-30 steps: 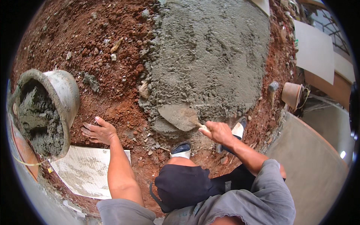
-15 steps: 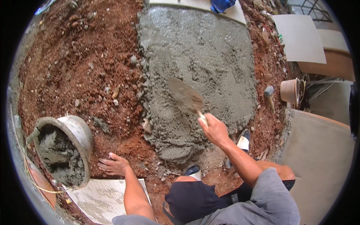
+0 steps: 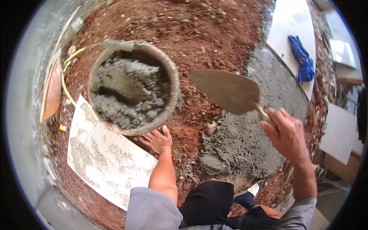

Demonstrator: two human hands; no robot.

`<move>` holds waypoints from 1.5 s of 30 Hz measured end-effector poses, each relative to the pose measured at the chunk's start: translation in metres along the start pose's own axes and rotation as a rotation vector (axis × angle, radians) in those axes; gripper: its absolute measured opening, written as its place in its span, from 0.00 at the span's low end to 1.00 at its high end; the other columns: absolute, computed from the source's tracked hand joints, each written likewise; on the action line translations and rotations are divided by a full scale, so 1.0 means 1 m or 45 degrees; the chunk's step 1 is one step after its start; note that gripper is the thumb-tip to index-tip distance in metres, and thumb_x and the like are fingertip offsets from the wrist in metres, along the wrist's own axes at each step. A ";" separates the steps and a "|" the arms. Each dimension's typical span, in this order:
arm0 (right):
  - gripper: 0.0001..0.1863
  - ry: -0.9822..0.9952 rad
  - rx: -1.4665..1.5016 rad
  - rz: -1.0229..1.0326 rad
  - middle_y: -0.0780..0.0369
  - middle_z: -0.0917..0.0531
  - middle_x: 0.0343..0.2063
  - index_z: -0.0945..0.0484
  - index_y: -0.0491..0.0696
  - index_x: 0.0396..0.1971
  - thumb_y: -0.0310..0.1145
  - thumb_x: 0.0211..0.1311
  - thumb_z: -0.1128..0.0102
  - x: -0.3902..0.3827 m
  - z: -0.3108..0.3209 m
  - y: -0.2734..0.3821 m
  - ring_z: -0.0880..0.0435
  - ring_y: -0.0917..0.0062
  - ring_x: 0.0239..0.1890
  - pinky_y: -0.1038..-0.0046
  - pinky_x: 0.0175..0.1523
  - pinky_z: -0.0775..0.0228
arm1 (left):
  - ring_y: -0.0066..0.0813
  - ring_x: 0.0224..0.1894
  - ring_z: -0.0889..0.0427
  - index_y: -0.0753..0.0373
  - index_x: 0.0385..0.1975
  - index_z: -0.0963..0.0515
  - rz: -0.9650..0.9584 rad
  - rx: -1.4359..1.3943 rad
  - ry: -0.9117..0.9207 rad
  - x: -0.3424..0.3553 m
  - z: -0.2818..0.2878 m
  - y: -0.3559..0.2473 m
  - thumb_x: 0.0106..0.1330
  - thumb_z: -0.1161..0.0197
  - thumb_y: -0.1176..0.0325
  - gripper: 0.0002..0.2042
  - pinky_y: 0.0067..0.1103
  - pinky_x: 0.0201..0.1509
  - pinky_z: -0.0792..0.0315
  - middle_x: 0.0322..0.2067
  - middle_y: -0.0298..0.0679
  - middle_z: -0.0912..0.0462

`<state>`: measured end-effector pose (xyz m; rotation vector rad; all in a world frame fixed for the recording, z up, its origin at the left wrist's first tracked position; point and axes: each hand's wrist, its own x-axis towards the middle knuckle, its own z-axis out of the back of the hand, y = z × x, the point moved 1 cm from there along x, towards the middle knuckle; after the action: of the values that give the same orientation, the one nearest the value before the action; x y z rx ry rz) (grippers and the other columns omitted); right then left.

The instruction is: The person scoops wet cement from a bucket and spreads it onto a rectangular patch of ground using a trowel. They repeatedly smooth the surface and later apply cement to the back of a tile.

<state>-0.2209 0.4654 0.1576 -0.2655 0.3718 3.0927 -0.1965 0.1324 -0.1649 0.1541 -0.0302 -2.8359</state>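
Note:
My right hand [image 3: 285, 132] is wrapped round the handle of a trowel [image 3: 228, 92]. Its broad, leaf-shaped blade is raised over the red soil and the edge of the wet concrete [image 3: 245, 143], tip pointing left toward the bucket. No heap of concrete shows on the blade. My left hand [image 3: 158, 141] has its fingers spread low by the soil, just below the rim of the bucket [image 3: 174, 82]; whether the fingertips touch it I cannot tell. Grey wet concrete [image 3: 128, 78] sits in the bucket, with a hollow across its middle.
A stained white board [image 3: 111, 157] lies beside my left forearm. On another white board [image 3: 289, 28], at the far end of the concrete, rests a blue cloth-like bundle [image 3: 301, 59]. A yellow cord [image 3: 67, 82] and an orange-brown panel [image 3: 51, 92] are left of the bucket.
The view has turned left, bringing the bucket nearer the middle. My right hand has lifted the trowel off the concrete and swung it toward the bucket. My left hand stays low beside the bucket.

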 end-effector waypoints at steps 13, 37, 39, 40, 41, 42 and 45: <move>0.21 0.688 -0.331 0.307 0.64 0.18 0.24 0.22 0.45 0.38 0.49 0.70 0.50 0.181 -0.029 0.175 0.18 0.73 0.25 0.66 0.35 0.22 | 0.60 0.70 0.50 0.64 0.68 0.50 -0.043 -0.154 -0.074 -0.002 -0.011 0.004 0.67 0.58 0.41 0.38 0.55 0.70 0.62 0.67 0.61 0.48; 0.24 0.147 1.047 -1.054 0.53 0.17 0.31 0.24 0.46 0.50 0.50 0.65 0.45 -0.161 -0.106 -0.088 0.17 0.63 0.34 0.64 0.41 0.27 | 0.52 0.70 0.45 0.68 0.66 0.44 -0.882 -0.527 -0.655 0.003 0.008 -0.037 0.72 0.53 0.54 0.29 0.44 0.70 0.49 0.67 0.52 0.44; 0.25 -0.092 0.984 -1.142 0.52 0.17 0.32 0.25 0.45 0.51 0.48 0.62 0.44 -0.157 -0.114 -0.117 0.17 0.63 0.35 0.65 0.43 0.27 | 0.51 0.70 0.45 0.70 0.65 0.43 -1.058 -0.733 -0.497 0.014 0.008 -0.098 0.72 0.54 0.55 0.28 0.44 0.70 0.49 0.67 0.52 0.43; 0.25 -0.255 0.924 -1.123 0.51 0.17 0.33 0.25 0.45 0.52 0.47 0.60 0.44 -0.150 -0.119 -0.131 0.17 0.62 0.36 0.65 0.44 0.27 | 0.52 0.70 0.45 0.69 0.65 0.43 -1.054 -0.722 -0.625 0.028 0.008 -0.130 0.72 0.54 0.54 0.29 0.43 0.71 0.50 0.67 0.52 0.43; 0.25 -0.315 0.869 -1.178 0.50 0.17 0.34 0.26 0.46 0.52 0.47 0.60 0.44 -0.142 -0.123 -0.146 0.17 0.60 0.39 0.63 0.46 0.27 | 0.52 0.70 0.45 0.69 0.65 0.43 -0.935 -0.644 -0.610 0.048 0.009 -0.157 0.72 0.54 0.54 0.29 0.43 0.71 0.50 0.67 0.53 0.44; 0.25 -0.396 0.769 -1.170 0.50 0.17 0.37 0.27 0.47 0.54 0.46 0.61 0.45 -0.129 -0.127 -0.163 0.17 0.59 0.41 0.62 0.48 0.28 | 0.51 0.70 0.46 0.67 0.66 0.44 -0.876 -0.598 -0.662 0.064 0.010 -0.179 0.72 0.54 0.52 0.29 0.44 0.71 0.51 0.68 0.52 0.44; 0.24 -0.445 0.375 -1.261 0.49 0.19 0.42 0.29 0.46 0.56 0.44 0.63 0.46 -0.080 -0.143 -0.209 0.19 0.56 0.43 0.60 0.49 0.28 | 0.42 0.71 0.47 0.56 0.68 0.44 -0.440 -0.179 -0.441 0.080 0.000 -0.215 0.71 0.58 0.44 0.31 0.47 0.70 0.52 0.69 0.43 0.43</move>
<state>-0.1110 0.6352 -0.0146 0.0894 0.4801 2.0267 -0.3355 0.3141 -0.1815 -0.4014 0.1336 -3.1563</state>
